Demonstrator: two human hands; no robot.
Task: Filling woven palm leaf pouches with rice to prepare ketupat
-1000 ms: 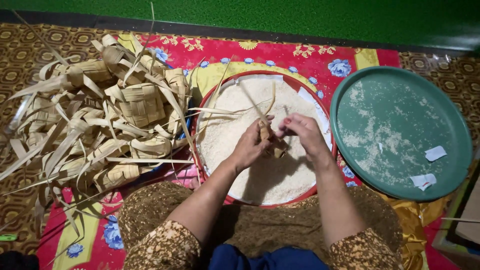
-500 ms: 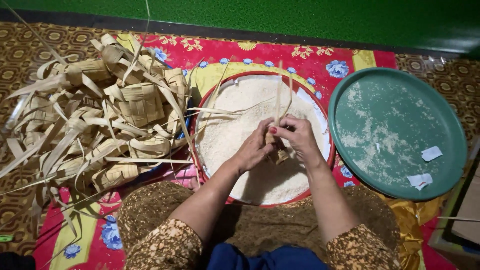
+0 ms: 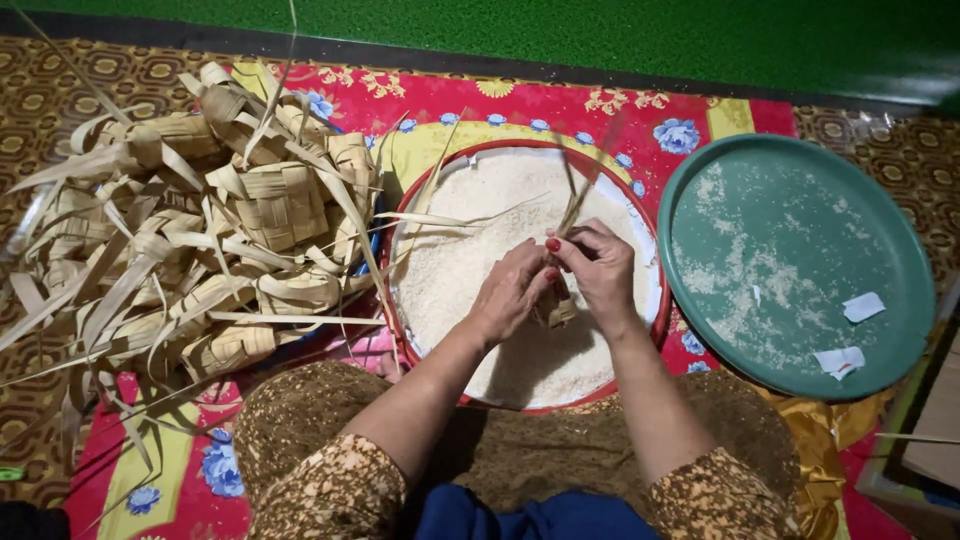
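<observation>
Both of my hands meet over a red-rimmed basin (image 3: pixel 400 300) full of white rice (image 3: pixel 470 250). My left hand (image 3: pixel 510 295) and my right hand (image 3: pixel 600 265) together grip one small woven palm-leaf pouch (image 3: pixel 556 308), which sits between the fingers just above the rice. Its long loose leaf strips (image 3: pixel 578 190) stick up and away from the hands. Most of the pouch is hidden by my fingers.
A big heap of woven palm-leaf pouches (image 3: pixel 200 240) with trailing strips lies left of the basin. A round green tray (image 3: pixel 800 270) dusted with rice and holding two white paper scraps sits to the right. A red flowered cloth (image 3: pixel 520 105) covers the floor.
My hands have drawn closer together around the pouch and shifted slightly. The loose leaf strips have swung upright and away from me.
</observation>
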